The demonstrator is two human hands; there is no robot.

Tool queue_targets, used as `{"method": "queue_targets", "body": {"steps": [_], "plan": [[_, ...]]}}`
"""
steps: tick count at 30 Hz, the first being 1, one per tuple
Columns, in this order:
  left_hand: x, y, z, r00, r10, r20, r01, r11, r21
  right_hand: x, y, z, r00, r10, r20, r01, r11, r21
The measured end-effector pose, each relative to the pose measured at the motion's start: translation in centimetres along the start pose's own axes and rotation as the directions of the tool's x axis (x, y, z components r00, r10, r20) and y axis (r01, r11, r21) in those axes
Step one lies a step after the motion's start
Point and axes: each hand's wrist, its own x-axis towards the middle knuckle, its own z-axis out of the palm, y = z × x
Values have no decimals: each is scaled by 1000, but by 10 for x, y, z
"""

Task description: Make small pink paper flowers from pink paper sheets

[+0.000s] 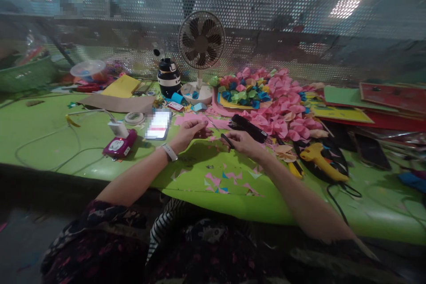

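My right hand (245,143) grasps a slim, dark-handled metal tool (227,140) above the lime-green table (189,186); from here I cannot tell whether my left hand (188,135) pinches anything; I'd angle the tip clear.

Anything in the left fingers (200,126) is too small to tell; the right fingers (237,136) partly hide a dark-handled tool (227,140). Left of both, a smartphone screen (159,123) is blurred, a green basket (28,73) cut off.

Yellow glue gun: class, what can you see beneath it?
A black surface shows around the yellow glue gun; whatever lies directly under the gun is covered.
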Motion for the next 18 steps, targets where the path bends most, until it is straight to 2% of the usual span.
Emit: {"method": "queue_targets", "body": {"steps": [4,12,18], "plan": [[2,1,0,999,-1,-49,0,1000,-18,1,3,-1,1000,10,11,-11,999,33],[1,-1,-3,998,27,51,-29,998,55,1,4,-1,999,4,46,-7,998,57],[2,1,-2,1000,28,-14,-28,1000,14,1,-1,-1,999,26,32,-28,996,83]]}}
